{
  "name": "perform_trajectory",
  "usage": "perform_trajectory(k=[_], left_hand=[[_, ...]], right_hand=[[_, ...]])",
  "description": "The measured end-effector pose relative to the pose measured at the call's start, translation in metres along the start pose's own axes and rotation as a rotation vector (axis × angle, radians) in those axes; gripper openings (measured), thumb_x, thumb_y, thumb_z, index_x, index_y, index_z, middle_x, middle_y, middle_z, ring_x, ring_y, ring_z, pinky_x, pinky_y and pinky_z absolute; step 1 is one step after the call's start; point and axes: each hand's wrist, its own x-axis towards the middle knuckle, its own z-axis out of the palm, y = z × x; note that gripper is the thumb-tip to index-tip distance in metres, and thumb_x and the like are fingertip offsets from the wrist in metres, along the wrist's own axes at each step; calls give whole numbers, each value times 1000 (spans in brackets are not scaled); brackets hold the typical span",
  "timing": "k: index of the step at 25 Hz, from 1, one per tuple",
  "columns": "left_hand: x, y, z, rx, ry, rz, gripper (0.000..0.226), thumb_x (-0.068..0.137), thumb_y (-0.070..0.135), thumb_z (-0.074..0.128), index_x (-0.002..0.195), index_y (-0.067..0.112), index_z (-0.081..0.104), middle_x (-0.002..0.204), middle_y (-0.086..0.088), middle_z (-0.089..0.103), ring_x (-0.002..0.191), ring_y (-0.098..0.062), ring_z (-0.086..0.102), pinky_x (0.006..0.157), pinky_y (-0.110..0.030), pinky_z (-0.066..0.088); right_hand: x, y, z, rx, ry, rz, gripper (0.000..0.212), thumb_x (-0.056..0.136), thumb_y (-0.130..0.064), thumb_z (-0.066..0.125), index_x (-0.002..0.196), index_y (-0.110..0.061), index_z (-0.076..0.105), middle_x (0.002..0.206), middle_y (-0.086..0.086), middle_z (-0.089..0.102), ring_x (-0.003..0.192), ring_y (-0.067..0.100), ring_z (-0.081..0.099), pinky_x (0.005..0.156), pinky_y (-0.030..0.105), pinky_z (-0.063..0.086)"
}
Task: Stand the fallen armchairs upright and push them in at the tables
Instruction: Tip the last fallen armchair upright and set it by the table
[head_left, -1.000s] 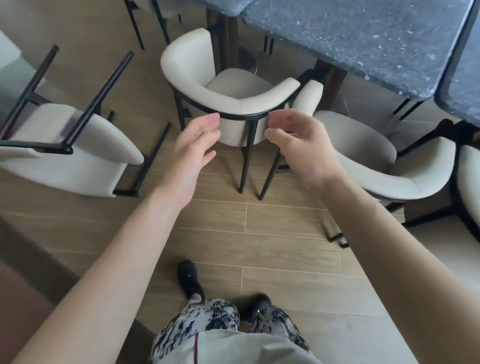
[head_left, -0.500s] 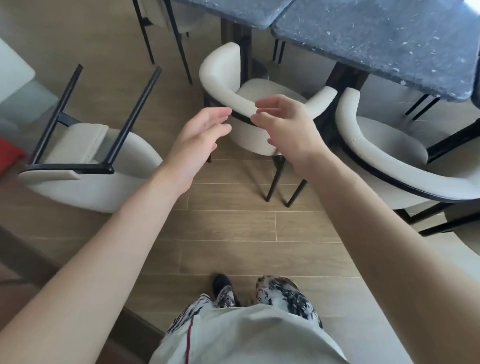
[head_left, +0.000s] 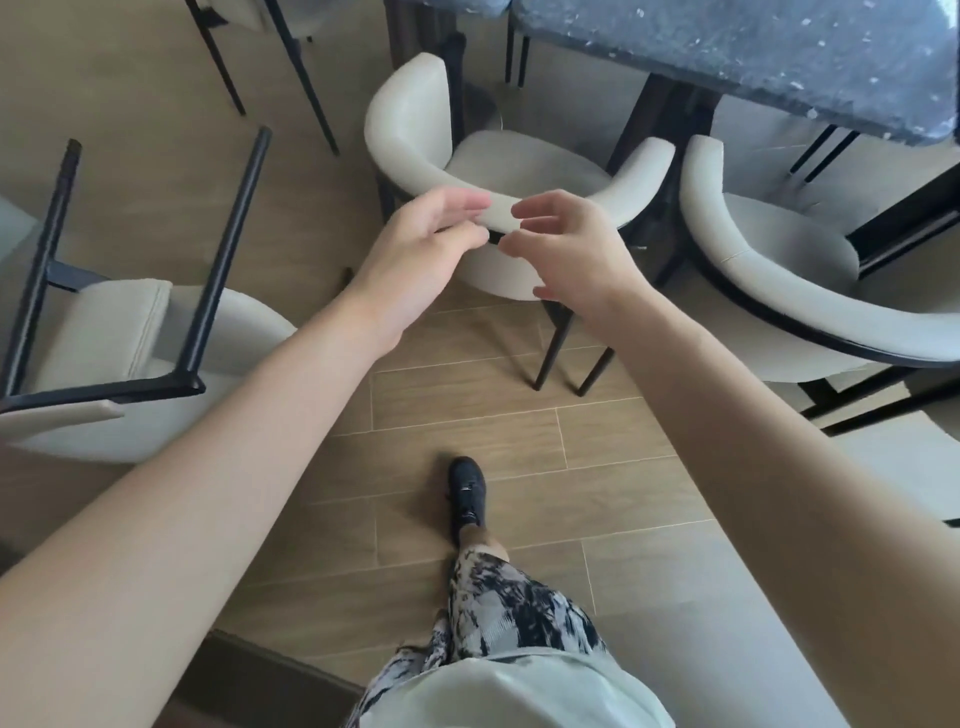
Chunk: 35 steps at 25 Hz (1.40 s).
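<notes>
Wood-grain plank floor (head_left: 467, 431) under a speckled dark stone table (head_left: 727, 57). An upright cream armchair (head_left: 519, 171), curved padded back on thin black legs, stands at the table; a fallen chair (head_left: 119, 332) lies left, legs up. My left hand (head_left: 415, 249) and right hand (head_left: 576, 249) hover open at the curved back, gripping nothing

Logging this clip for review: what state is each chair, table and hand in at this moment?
Middle armchair: upright, facing the table, not fully pushed in.
Fallen armchair: tipped over on the floor, black legs up.
Right armchair: upright beside the table.
Table: standing, nothing visible on the part of its top in view.
Left hand: open, at the middle armchair's backrest.
Right hand: open, fingers curled, at the same backrest.
</notes>
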Motion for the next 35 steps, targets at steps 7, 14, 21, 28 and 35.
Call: perform_trajectory(k=[7, 14, 21, 28, 35], left_hand=[[108, -17, -2, 113, -123, -4, 36, 94, 11, 55, 125, 25, 65, 127, 12, 64, 117, 10, 54, 106, -23, 43], [202, -31, -33, 159, -235, -1, 36, 95, 9, 55, 123, 29, 64, 128, 13, 63, 119, 3, 56, 84, -6, 41], [285, -77, -87, 364, -431, 49, 40, 88, 19, 73, 124, 33, 61, 133, 15, 58, 130, -6, 51, 95, -20, 37], [377, -155, -74, 1130, -656, 223, 100, 71, 50, 85, 152, 24, 32, 157, -1, 33, 142, -28, 31, 113, -42, 33], [434, -183, -71, 1466, -768, 514, 108, 53, 86, 66, 144, 42, 29, 146, 11, 49, 131, -21, 48, 108, -40, 34]], right_hand=[[86, 19, 15, 20, 153, 89, 40, 86, -25, 69, 125, -23, 61, 123, -1, 60, 107, 13, 60, 93, 39, 55], [166, 12, 32, -11, 272, 183, 46, 83, -22, 71, 128, -23, 60, 126, -2, 57, 101, 7, 58, 79, 24, 48], [222, 30, 79, -291, 346, 336, 67, 79, -18, 69, 139, -22, 41, 135, 5, 34, 120, 25, 44, 79, 30, 47], [267, 101, 78, -863, 184, 428, 89, 78, -15, 78, 148, -22, 25, 164, 5, -4, 150, 33, 3, 104, 65, 37], [292, 157, 79, -1083, 176, 270, 100, 82, -11, 75, 156, -26, 10, 164, 10, -2, 150, 40, -5, 89, 73, 46]])
